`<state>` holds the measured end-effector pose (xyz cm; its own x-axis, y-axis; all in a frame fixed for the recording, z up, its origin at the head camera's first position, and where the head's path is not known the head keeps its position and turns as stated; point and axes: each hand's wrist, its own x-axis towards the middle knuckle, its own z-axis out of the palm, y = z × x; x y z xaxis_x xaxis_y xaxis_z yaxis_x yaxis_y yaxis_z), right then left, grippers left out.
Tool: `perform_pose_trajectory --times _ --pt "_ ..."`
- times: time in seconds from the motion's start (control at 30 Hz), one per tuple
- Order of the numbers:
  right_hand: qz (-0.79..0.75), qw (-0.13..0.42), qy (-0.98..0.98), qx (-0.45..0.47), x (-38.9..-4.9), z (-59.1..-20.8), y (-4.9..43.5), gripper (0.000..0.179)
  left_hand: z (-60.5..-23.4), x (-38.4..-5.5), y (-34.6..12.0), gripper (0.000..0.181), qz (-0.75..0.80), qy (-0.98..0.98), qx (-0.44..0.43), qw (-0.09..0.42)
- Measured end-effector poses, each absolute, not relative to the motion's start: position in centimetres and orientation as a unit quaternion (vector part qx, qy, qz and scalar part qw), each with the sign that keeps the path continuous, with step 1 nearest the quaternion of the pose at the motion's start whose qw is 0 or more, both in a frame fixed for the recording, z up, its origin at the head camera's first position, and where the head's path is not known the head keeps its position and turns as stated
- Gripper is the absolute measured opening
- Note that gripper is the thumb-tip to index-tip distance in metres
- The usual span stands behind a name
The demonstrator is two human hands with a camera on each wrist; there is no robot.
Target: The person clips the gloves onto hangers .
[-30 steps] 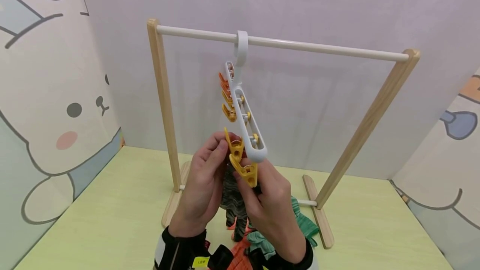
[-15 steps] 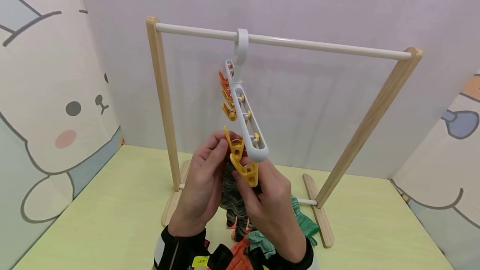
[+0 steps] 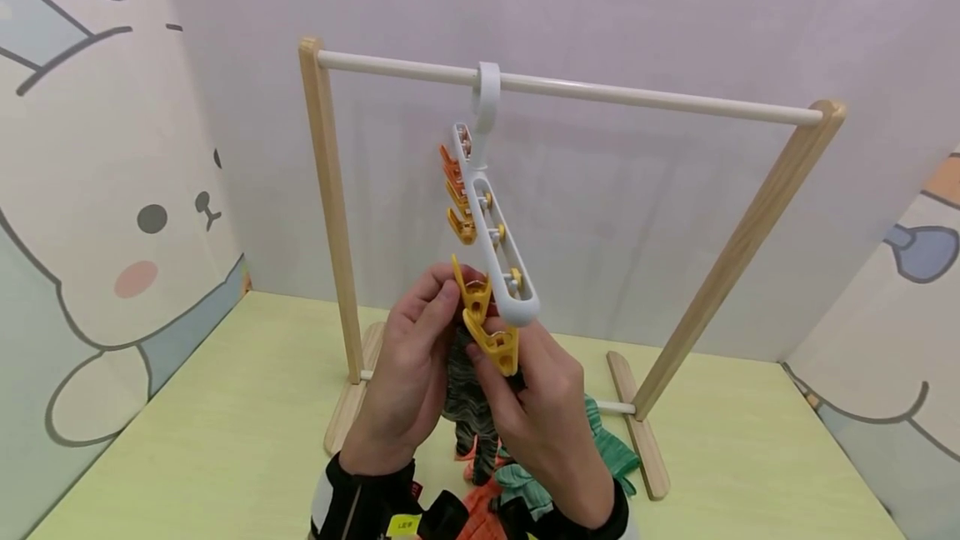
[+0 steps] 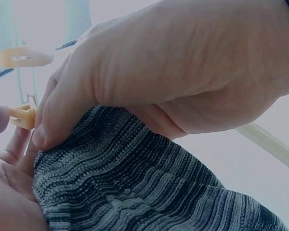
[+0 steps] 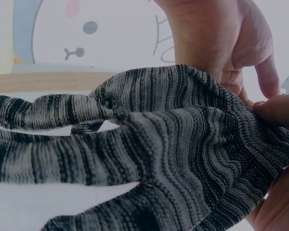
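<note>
A black-and-grey striped knit glove (image 3: 468,398) hangs below my hands, its fingers pointing down. My right hand (image 3: 551,411) grips the glove's cuff between thumb and fingers. In the right wrist view the knit (image 5: 178,144) spreads out from that grip. My left hand (image 3: 408,348) is beside the cuff, its thumb and fingertips pinching a yellow clip (image 3: 476,300). That clip (image 4: 23,116) meets the thumb tip in the left wrist view. Another yellow clip (image 3: 495,347) hangs in front, above the right thumb. Both belong to the white clip hanger (image 3: 517,308). Whether the clip's mouth touches the cuff is hidden.
The hanger hooks over the white rod (image 3: 637,94) of a wooden rack (image 3: 738,252). Several orange and yellow clips (image 3: 463,227) line the hanger further back. Coral-orange (image 3: 480,515) and green (image 3: 615,448) knit pieces lie on the pale yellow table (image 3: 225,407) beneath my hands.
</note>
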<state>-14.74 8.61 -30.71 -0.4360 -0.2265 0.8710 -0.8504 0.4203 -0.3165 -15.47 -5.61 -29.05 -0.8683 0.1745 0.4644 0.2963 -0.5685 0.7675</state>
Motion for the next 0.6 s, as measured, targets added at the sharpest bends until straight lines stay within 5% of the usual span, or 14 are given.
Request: perform_pose_trajectory --times 0.6 --pt "0.406 0.378 -0.747 0.367 -14.74 -30.63 8.69 0.020 -29.17 -15.59 -5.42 0.020 -0.847 -0.463 -0.260 0.037"
